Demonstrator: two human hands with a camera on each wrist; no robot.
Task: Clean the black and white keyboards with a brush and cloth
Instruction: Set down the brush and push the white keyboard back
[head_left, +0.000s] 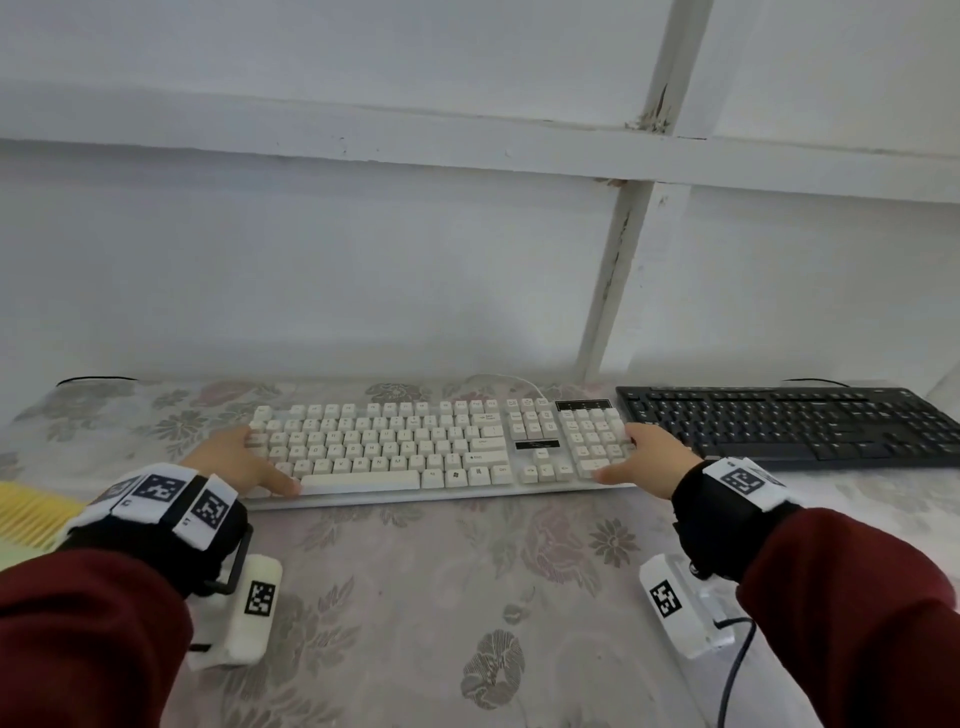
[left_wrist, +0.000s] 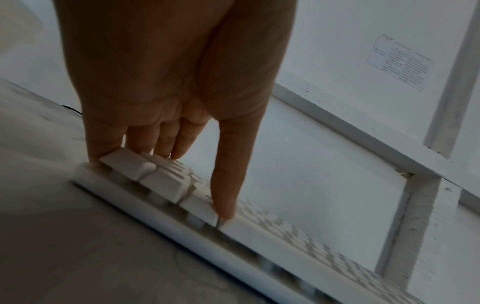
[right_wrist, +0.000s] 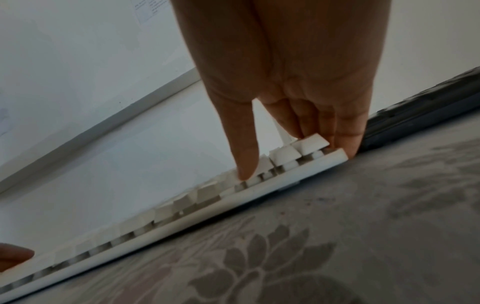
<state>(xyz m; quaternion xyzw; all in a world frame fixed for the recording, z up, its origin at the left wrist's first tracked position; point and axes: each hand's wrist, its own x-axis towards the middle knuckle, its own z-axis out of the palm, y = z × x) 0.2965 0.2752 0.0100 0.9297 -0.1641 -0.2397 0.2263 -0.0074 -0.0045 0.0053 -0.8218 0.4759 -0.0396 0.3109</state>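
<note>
White keyboard lies flat on the floral-covered tabletop, long axis running left-right across the view, centred between the two hands. Black keyboard is set just beside its right end, same orientation, slightly further back; a narrow gap is seen between the two in the head view.

Left hand is placed at the left end of the white keyboard: fingers extended, thumb resting on the bottom key row near the space bar, the other fingers laid over the end keys, the outermost down at the board's left edge. Right hand mirrors this at the right end, over the numpad, thumb on the front row, outer fingers down the right edge, close to the black keyboard. Nothing is pinched; both hands are spread against the board rather than curled round it.

Judged: the board is bracketed end to end, so a lift or reposition along or across the long axis looks set up. Each hand is nearest its own end.

A yellow ribbed item is seen at the far left edge, nearer the left hand; whether it is the brush or the cloth cannot be told. No other cleaning tool is visible.
</note>
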